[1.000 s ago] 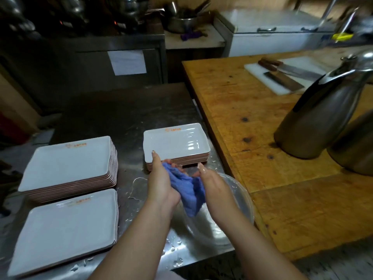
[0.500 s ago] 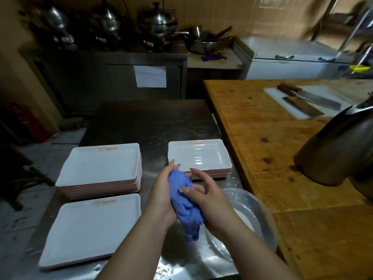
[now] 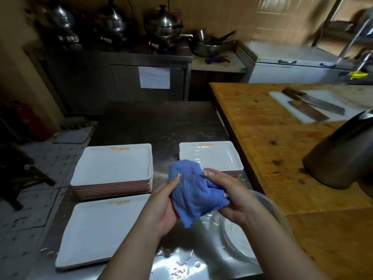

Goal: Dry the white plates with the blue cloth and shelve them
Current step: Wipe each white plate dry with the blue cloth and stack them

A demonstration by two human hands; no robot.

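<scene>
Your L hand point(image 3: 164, 207) & R hand point(image 3: 232, 196) both grip the bunched blue cloth point(image 3: 194, 194) between them, held over the wet steel table point(image 3: 161, 126), w/ a clear bowl point(image 3: 268, 215) under your R wrist. Left of the hands: a low stack of white plates point(image 3: 94, 229), then a taller stack point(image 3: 113, 164) behind it; just beyond the cloth, a third stack point(image 3: 216, 154). Far right, 2 cleavers point(image 3: 310, 105) lie on a white board point(image 3: 333, 98) on the wooden counter point(image 3: 262, 122).

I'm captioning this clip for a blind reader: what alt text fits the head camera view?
Both hands, left hand and right hand, hold a bunched blue cloth over a wet steel table with three groups of white rectangular plates. A clear bowl sits lower right, beside a wooden counter.
</scene>
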